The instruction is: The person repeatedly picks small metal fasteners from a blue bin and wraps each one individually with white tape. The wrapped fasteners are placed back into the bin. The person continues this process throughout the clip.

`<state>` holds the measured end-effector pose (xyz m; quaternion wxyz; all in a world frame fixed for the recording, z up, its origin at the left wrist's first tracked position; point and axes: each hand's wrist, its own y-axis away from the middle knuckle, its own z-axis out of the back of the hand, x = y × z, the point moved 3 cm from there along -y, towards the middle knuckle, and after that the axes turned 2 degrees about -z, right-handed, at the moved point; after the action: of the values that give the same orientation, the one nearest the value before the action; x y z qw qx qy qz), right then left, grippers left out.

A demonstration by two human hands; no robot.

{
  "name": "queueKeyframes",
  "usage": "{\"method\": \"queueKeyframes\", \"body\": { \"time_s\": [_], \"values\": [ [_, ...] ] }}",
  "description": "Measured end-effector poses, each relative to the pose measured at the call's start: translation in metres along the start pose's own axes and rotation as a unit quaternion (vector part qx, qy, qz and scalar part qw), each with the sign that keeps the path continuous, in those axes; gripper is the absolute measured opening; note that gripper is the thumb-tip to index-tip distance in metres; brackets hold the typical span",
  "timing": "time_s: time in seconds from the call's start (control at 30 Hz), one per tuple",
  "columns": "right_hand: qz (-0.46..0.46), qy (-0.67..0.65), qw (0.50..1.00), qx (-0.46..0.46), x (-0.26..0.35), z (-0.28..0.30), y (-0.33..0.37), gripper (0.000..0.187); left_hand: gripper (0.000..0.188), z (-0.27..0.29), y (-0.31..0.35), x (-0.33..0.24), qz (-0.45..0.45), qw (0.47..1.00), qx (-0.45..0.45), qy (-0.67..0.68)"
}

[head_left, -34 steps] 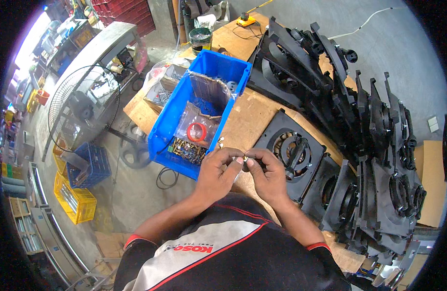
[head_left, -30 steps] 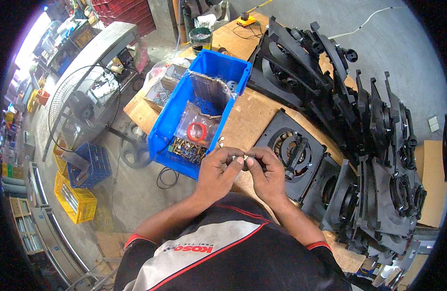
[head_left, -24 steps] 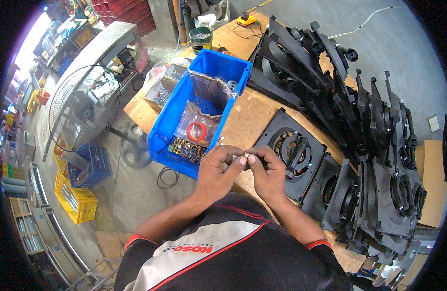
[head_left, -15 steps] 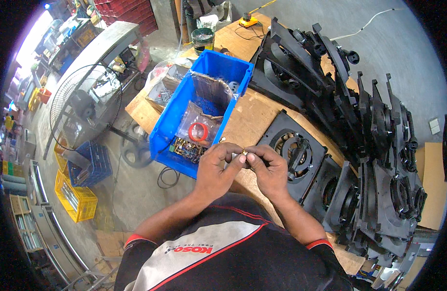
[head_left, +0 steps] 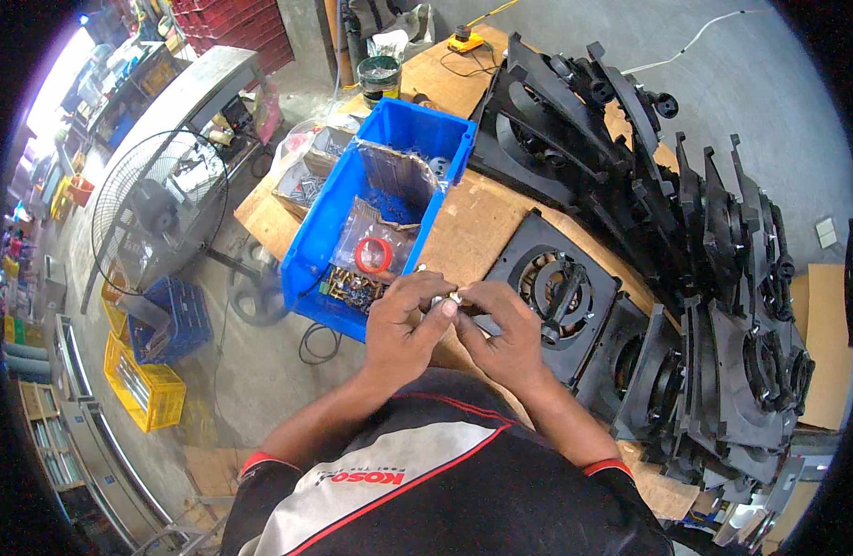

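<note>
In front of my chest, my left hand (head_left: 401,326) is closed, its thumb and fingers pinching a small shiny metal part (head_left: 452,298). My right hand (head_left: 506,335) meets it from the other side, fingertips closed at the same part. The part is mostly covered by fingers, so its exact kind does not show. Just beyond my left hand stands a blue plastic bin (head_left: 301,264). It holds loose brass-coloured and dark small fittings (head_left: 352,289), a clear plastic bag (head_left: 363,227) and a red ring (head_left: 374,254). A black fan-shroud panel (head_left: 512,269) lies beside my right hand.
Black panels (head_left: 714,371) stand stacked along the wooden board (head_left: 473,222) on the right. A dark bucket (head_left: 380,79) and a yellow tool (head_left: 465,39) sit at the far end. On the left are a pedestal fan (head_left: 158,208), a yellow crate (head_left: 144,380) and a blue crate (head_left: 172,320).
Both hands have shifted slightly left and down in the picture. My right thumb has dropped lower, away from the left thumb's tip, and the small part now shows paler between the fingers.
</note>
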<state>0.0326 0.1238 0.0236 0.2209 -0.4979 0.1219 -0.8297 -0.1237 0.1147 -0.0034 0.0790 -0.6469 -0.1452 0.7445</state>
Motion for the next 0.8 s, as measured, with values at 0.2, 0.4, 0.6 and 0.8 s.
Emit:
{"method": "queueKeyframes", "body": {
  "time_s": [0.2,0.4,0.6,0.8],
  "values": [
    [0.106,0.074,0.991,0.031,-0.004,0.005,0.001,0.024,0.020,0.005,0.000,-0.010,0.029,0.999,0.039,0.019],
    [0.007,0.047,0.997,0.066,0.007,0.012,-0.001,0.021,0.031,0.009,0.006,-0.017,0.039,0.994,0.096,-0.040],
    [-0.062,-0.071,0.991,0.092,0.004,0.016,-0.003,0.019,0.045,0.008,0.009,-0.020,-0.060,0.984,0.101,-0.135],
    [-0.052,-0.072,0.991,0.101,0.001,0.016,-0.004,0.019,0.047,0.008,0.007,-0.028,-0.033,0.981,0.131,-0.136]
  ]
}}
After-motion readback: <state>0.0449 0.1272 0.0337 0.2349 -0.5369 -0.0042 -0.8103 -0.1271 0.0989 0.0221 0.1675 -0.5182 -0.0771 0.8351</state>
